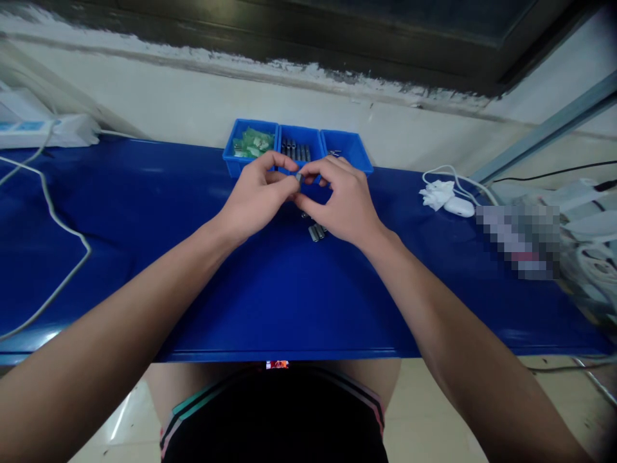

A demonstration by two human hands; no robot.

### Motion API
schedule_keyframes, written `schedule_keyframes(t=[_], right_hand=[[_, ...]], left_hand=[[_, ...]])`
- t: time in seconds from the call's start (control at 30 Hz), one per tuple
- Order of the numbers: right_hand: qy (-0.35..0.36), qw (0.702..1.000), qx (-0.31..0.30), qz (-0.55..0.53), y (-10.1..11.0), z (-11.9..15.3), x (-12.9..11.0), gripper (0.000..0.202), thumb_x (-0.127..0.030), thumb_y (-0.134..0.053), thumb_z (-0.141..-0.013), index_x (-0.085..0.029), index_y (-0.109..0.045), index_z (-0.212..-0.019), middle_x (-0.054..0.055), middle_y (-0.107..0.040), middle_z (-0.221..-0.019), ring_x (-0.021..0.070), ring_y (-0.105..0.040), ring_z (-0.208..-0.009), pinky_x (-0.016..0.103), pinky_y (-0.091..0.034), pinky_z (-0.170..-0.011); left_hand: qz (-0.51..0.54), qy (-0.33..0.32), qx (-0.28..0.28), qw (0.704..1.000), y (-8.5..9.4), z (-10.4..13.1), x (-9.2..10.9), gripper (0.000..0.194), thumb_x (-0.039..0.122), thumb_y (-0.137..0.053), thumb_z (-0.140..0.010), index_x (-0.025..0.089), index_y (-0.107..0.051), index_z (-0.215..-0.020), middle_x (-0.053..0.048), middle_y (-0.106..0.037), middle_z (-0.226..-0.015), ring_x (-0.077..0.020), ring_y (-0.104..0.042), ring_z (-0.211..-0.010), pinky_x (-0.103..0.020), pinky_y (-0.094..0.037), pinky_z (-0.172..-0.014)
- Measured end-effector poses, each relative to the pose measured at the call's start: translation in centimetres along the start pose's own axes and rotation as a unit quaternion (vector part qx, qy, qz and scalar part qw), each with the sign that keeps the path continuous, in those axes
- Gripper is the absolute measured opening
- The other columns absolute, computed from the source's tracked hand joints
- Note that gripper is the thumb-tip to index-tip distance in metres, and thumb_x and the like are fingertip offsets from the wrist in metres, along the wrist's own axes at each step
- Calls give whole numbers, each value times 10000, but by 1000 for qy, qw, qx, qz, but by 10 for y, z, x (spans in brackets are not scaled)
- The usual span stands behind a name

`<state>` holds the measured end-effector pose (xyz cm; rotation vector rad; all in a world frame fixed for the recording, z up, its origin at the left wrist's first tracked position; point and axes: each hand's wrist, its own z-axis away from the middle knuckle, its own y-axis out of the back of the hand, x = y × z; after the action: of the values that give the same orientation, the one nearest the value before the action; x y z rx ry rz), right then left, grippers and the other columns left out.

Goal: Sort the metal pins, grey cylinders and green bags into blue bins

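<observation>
- Nearest, the wearer's lap in black shorts (274, 418) with striped trim, below the table edge.
- A blue table (289, 296) spans the view.
- On it, just below the right hand (344, 199), a few short grey metal pieces (316, 233) lie close together, partly hidden by that hand.
- The left hand (260, 193) pinches a small grey piece (299, 181) between thumb and fingers, above the table, in front of the bins.
- The right hand's thumb and index finger meet the same piece from the other side; whether they grip or only touch, I cannot tell.
- To the right, crumpled white tissue (438, 194) beside a small white case (459, 206).
- Behind the hands, three blue bins side by side: the left bin (234, 168) holds greenish plastic packets (253, 143), the middle bin (315, 136) rows of grey cylinders (296, 152), the right bin (354, 146) a few thin pieces.
- Far left, a white power strip (72, 132).
</observation>
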<state>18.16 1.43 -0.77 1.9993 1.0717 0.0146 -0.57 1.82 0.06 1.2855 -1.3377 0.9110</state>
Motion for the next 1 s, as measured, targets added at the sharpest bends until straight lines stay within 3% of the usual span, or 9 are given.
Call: schedule_keyframes(t=[0.3, 0.53, 0.77, 1.0], right_hand=[[10, 1000, -12, -4, -1, 1, 2, 224, -191, -775, -880, -242, -698, -1085, 42, -750, -1055, 262, -664, -982, 455, -535, -891], [7, 999, -29, 16, -1, 1, 3, 209, -204, -751, -892, -237, -695, -1091, 52, -752, -1076, 270, -668, -989, 470, -538, -916], [-15, 999, -36, 23, 2, 0, 1, 241, -178, -726, -905, -268, -715, -1128, 58, -756, -1126, 288, -667, -1054, 479, -557, -928], [-15, 999, -43, 22, 2, 0, -2, 251, -196, -758, -900, -275, -723, -1136, 53, -757, -1109, 295, -676, -1055, 498, -550, -962]], left_hand=[[-131, -84, 0, 988, 3, 6, -1, 324, 200, -675, -764, 240, -654, -1085, 19, -767, -802, -182, -700, -722, -301, -531, -660], [-267, -149, 17, 952, 2, 15, 7, 324, 234, -652, -819, 244, -691, -1141, -2, -804, -944, -234, -754, -841, -390, -596, -885], [-196, -111, 11, 974, 3, 12, 7, 257, 331, -723, -886, 242, -694, -1125, -12, -808, -900, -212, -744, -784, -321, -588, -770], [-145, -79, 3, 986, 3, 9, 5, 279, 265, -705, -854, 236, -680, -1130, -9, -807, -878, -205, -743, -783, -306, -577, -746]])
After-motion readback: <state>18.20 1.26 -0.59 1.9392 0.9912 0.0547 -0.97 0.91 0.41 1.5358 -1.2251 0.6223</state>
